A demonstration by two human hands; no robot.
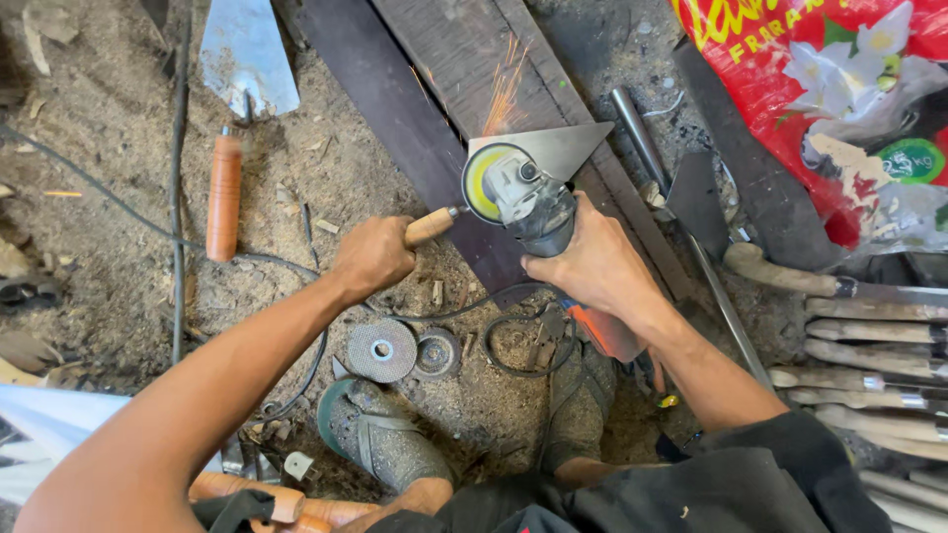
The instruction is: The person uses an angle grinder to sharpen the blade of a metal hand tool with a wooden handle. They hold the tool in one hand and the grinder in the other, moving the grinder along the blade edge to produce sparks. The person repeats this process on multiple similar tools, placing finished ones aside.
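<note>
My left hand point(373, 257) grips the wooden handle point(431, 226) of a trowel whose triangular steel blade point(555, 148) lies on a dark plank point(434, 109). My right hand point(590, 265) is wrapped around the grey body of an angle grinder point(528, 202). Its yellow-faced disc point(484, 183) presses against the blade's edge, and orange sparks point(506, 94) fly away from me. The grinder's cable point(504, 341) loops on the ground below my hands.
A finished trowel point(242, 59) with an orange handle point(224, 192) lies at upper left on sawdust-covered ground. Spare grinding discs point(382, 349) sit near my sandalled feet point(380, 439). Several wooden-handled tools point(869, 336) are stacked at right, below a red printed sack point(839, 89). A metal rod point(642, 138) lies beside the plank.
</note>
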